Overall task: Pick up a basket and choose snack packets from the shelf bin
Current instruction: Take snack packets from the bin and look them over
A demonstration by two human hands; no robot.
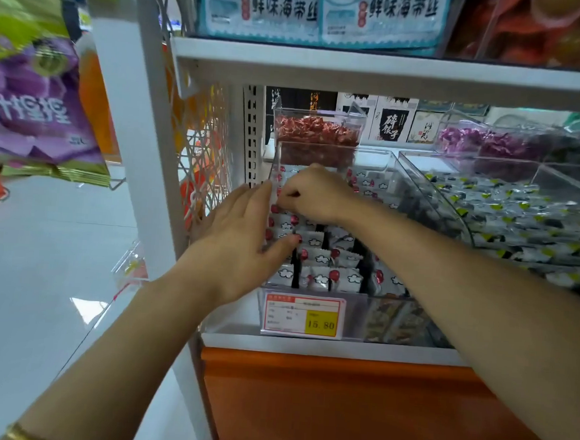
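My left hand, fingers straight, steadies the clear bin at its left wall while my right hand pinches one of the snack packets heaped inside, and, with no basket in sight, a loose pinch may spill neighbours over that wall.

The snack packets are white (red-spotted, cloud-printed).

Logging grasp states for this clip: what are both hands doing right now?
Left hand: open, fingers straight at the bin wall.
Right hand: closed, pinching a snack packet.
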